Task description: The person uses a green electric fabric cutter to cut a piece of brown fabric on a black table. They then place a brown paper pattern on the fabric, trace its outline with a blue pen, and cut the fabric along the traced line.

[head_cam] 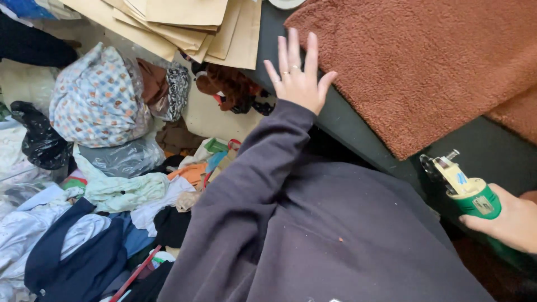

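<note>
Dark sweatshirt [313, 240] fills the foreground, w/ a clothes heap [84, 212] to its left. Left hand [299, 78], fingers spread, holds nothing, lies flat on the dark table [347, 120] edge, just left of the brown fleece [425, 67]. Right hand [506, 221], below the fleece, is wrapped round a green power tool [467, 190], long axis pointing up-left toward the fleece; right hand nearer.

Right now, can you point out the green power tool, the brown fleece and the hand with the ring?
Green power tool [472, 198], head view, on its green body.
Brown fleece [425, 61], head view, on the middle of the fabric.
Left hand [299, 84], head view, on the back of the hand.
</note>
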